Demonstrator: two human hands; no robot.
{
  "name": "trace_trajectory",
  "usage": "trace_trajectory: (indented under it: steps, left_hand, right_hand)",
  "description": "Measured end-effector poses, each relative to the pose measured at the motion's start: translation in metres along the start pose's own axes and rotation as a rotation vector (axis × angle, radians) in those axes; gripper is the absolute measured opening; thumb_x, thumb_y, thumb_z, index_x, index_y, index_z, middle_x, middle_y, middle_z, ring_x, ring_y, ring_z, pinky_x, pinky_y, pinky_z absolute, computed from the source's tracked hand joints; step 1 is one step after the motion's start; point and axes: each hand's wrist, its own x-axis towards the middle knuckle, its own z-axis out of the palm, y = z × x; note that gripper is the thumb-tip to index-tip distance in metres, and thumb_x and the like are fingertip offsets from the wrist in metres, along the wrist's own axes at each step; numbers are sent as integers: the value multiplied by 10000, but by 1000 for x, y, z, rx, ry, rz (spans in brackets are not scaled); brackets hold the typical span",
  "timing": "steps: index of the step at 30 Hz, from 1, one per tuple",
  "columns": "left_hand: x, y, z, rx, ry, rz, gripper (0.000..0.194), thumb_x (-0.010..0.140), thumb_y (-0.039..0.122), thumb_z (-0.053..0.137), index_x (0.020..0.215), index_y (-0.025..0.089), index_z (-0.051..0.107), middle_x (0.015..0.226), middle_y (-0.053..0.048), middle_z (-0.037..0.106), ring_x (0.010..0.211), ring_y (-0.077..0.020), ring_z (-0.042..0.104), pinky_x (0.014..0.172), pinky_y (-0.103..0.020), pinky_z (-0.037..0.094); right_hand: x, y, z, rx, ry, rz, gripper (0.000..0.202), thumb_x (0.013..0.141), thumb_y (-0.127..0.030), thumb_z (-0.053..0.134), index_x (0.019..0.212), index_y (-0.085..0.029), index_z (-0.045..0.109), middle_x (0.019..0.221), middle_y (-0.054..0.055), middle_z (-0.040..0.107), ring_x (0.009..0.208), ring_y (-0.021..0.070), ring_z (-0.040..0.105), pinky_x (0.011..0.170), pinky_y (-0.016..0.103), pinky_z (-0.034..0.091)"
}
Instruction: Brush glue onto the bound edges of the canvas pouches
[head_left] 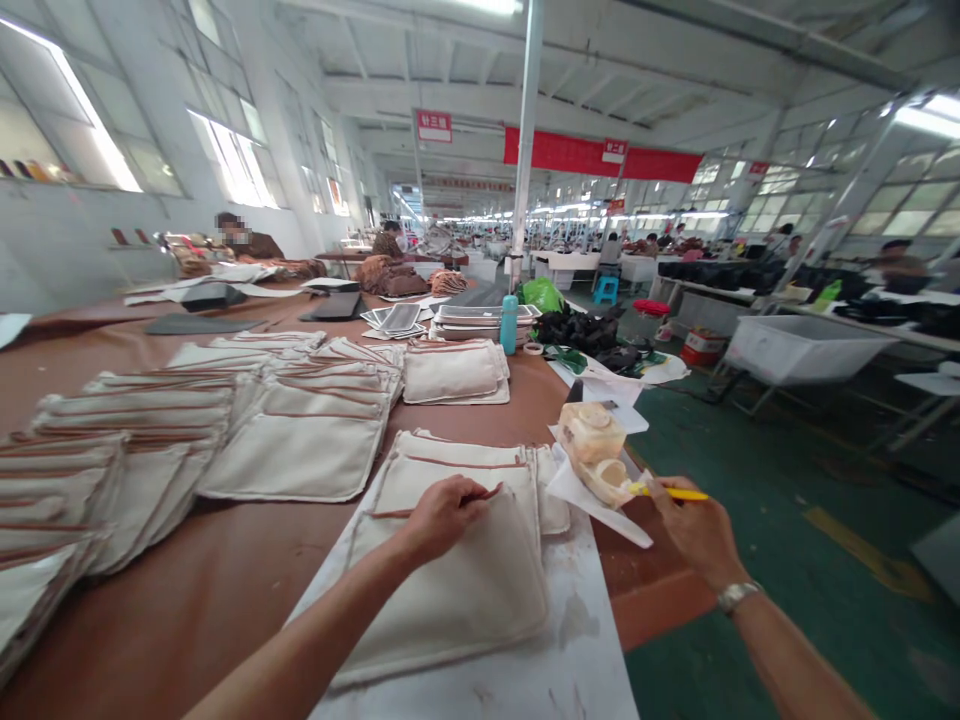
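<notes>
My left hand (448, 515) pinches the brown-trimmed top edge of a cream fabric pouch piece (457, 590), which lies on a few similar pieces. Under them is a white, stained sheet (577, 650) at the table's right edge. In my right hand (697, 530) is a slim yellow-handled brush (679, 493). Its far end is at the mouth of a small, glue-crusted plastic pot (609, 478), so the tip cannot be made out. The pot rests on white paper beside the pouch pieces.
Overlapping stacks of cream pieces (300, 440) spread over the brown-covered table (247, 590) to the left. A teal bottle (509, 325) stands beyond them, near black material (585, 335). On the right are green floor and a white bin (810, 345). Several people work farther back.
</notes>
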Motion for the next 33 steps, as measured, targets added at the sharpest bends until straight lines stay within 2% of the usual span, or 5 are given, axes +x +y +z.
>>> trace_trajectory:
  steps: [6, 10, 14, 23, 33]
  left_hand:
    - [-37, 28, -21, -297, -108, 4, 314, 888, 392, 578, 1041, 201, 775, 983, -50, 695, 916, -193, 643, 769, -235, 471]
    - [-55, 40, -23, -351, -145, 33, 281, 897, 388, 593, 998, 203, 779, 915, -39, 666, 863, -172, 628, 750, -225, 457]
    - [-67, 43, -21, -384, -152, 84, 276, 913, 392, 598, 996, 200, 777, 904, -42, 645, 851, -163, 611, 752, -222, 452]
    - [-81, 40, -24, -473, -207, 59, 286, 902, 394, 628, 1019, 176, 772, 951, -52, 632, 901, -172, 612, 784, -224, 438]
    - [-85, 39, -23, -433, -255, 57, 272, 892, 392, 638, 1018, 181, 754, 898, -13, 615, 807, -133, 564, 728, -221, 402]
  right_hand:
    - [-37, -59, -28, 235, 62, 12, 402, 917, -572, 558, 877, -194, 690, 604, 14, 585, 535, 195, 550, 502, 288, 408]
    - [-75, -125, -44, 840, -88, -53, 223, 896, -400, 703, 828, -188, 679, 699, 11, 572, 569, 144, 486, 506, 243, 399]
    - [-97, -166, -39, 893, -266, -128, 221, 930, -340, 668, 772, -185, 656, 654, -5, 532, 556, 126, 439, 485, 221, 367]
    - [-94, -167, -41, 719, -161, -243, 208, 943, -317, 630, 779, -194, 665, 684, 6, 584, 544, 133, 474, 470, 229, 374]
    - [-112, -169, -39, 732, -252, -212, 238, 953, -305, 614, 745, -191, 621, 631, -15, 513, 560, 134, 446, 508, 240, 363]
